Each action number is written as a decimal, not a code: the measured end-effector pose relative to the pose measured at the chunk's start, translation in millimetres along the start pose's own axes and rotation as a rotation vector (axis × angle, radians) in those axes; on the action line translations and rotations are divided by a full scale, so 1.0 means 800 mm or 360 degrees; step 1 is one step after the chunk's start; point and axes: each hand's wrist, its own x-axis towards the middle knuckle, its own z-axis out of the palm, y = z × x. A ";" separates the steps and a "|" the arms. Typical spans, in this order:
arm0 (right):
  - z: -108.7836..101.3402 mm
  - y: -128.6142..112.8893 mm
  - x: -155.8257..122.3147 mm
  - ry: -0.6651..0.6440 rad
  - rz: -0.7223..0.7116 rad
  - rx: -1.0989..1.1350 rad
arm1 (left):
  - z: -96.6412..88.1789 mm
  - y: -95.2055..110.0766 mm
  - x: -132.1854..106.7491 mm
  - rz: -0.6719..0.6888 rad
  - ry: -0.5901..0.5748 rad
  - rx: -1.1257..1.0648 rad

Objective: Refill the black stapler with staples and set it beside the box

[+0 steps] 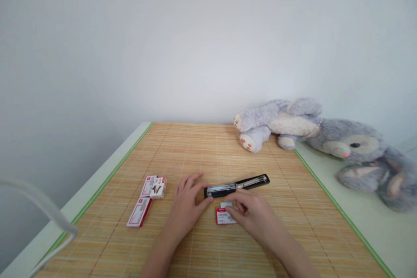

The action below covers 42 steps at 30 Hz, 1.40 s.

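Observation:
An opened black stapler lies on the mat, its upper arm folded back to the right and its metal magazine exposed. My left hand holds the stapler's left end between thumb and index finger, the other fingers spread. Just in front of the stapler lies a small red-and-white staple box, with a pale flap or piece at its upper edge. My right hand is closed in a pinch over the box's right side, close to the stapler's middle. Whatever is between its fingertips is hidden.
To the left, two red-and-white boxes and a white box with a stapler picture lie together. A grey plush toy lies at the back right. A white curved cable or stand crosses the left foreground. Behind the bamboo mat stands a wall.

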 end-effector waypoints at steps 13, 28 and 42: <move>-0.002 0.003 0.029 -0.0038 -0.0048 -0.0104 | 0.000 0.012 -0.015 0.0047 -0.0017 -0.0074; -0.008 0.000 0.026 0.0001 0.0019 -0.0133 | 0.001 0.011 -0.015 0.0057 -0.0010 -0.0067; 0.008 -0.021 0.013 -0.0077 0.0119 -0.0247 | 0.002 0.009 -0.014 0.0048 -0.0010 -0.0056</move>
